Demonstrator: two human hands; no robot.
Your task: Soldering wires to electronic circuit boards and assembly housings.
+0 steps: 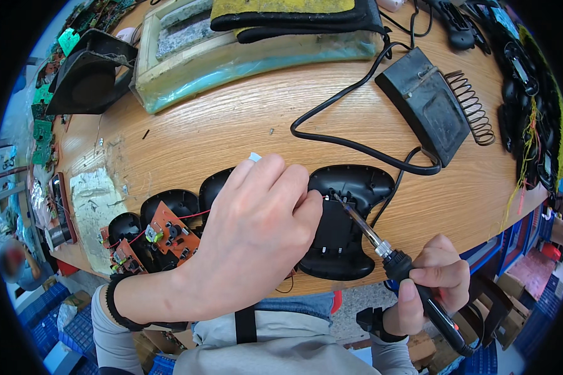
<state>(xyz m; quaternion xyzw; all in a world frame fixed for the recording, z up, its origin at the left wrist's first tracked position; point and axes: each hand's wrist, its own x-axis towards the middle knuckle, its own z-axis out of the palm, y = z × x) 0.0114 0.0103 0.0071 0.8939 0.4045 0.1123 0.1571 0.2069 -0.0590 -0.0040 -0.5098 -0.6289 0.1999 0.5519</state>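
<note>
The left hand (256,231) pressed the black shell (347,225) flat at the surface (231,119) edge; the right hand (428,290) gripped the soldering iron (381,247). Steadying the tip inside appeared advisable.

1. Left hand (259,234) fills the centre of the frame, back of the hand facing up, fingers curled downward and bunched, fingertips pressing down at centre right.
2. Left forearm runs from the lower left of the frame up to the wrist, which wears a dark band; a grey sleeve covers the arm below it.
3. Right hand (435,284) sits at the lower right, fingers and thumb wrapped in a closed pen-like grip, knuckles toward the right.
4. Right wrist, lower right, also carries a dark strap above a grey sleeve.
</note>
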